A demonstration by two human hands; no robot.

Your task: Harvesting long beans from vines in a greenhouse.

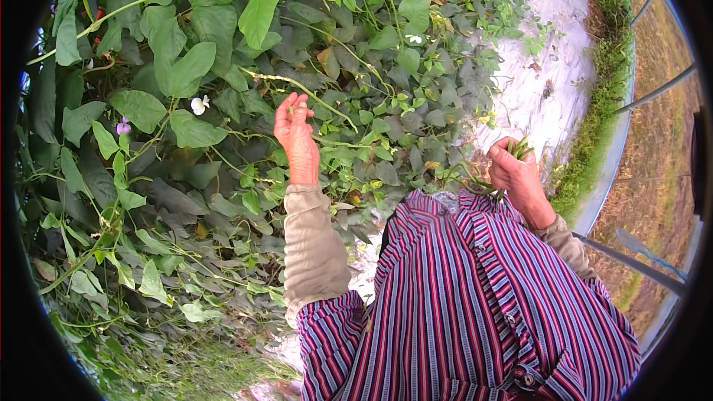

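Note:
My left hand [294, 128] is raised among the leaves of a climbing bean plant [192, 72], its fingers bent and the thumb close to them. A speck of green shows between the fingers, too small to name. Just beyond the fingertips runs a pale, knobbly vine stem [301, 88]; whether they touch it is unclear. At my right side, in front of the striped shirt [434, 289], my right hand [515, 172] is closed around a bunch of long green bean pods [521, 147]. Their ends stick out above the fist and hang below it on the left.
White ground sheeting [548, 72] runs along the right of the vines. Past it are a grass strip [604, 94] and metal frame poles [657, 89], with dry grass outside. White [199, 104] and purple [123, 126] flowers show among the leaves at left.

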